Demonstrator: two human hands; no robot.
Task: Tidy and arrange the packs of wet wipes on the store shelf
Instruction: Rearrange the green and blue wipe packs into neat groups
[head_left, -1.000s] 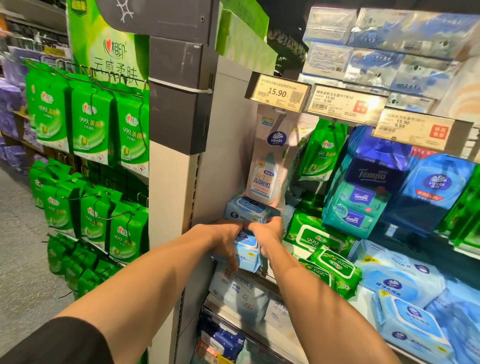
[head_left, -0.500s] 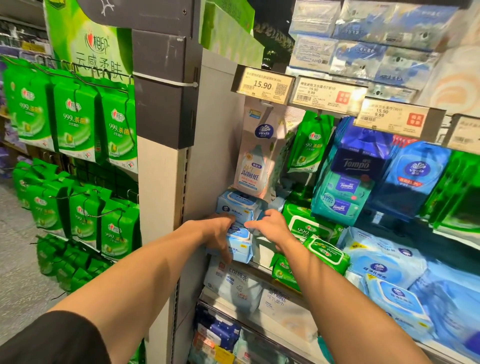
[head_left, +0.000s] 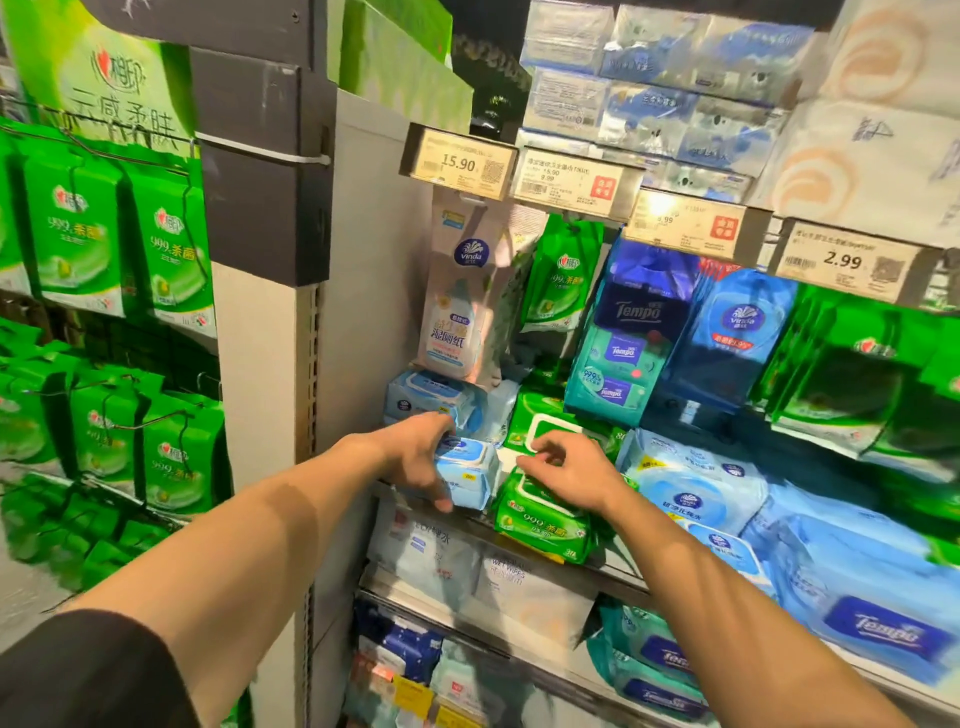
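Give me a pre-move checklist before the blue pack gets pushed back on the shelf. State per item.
1. Left hand has hold of the small blue pack: ok, thumb below and fingers over its top.
2. Blue pack supported by the shelf edge: cannot tell, its front looks to overhang the edge.
3. Right hand off the blue pack: ok, it rests on the green pack beside it.
4. Green pack seated: not ok, it tilts forward at the shelf edge.
5. Room behind the blue pack: cannot tell, the upper blue pack sits just behind and above it.
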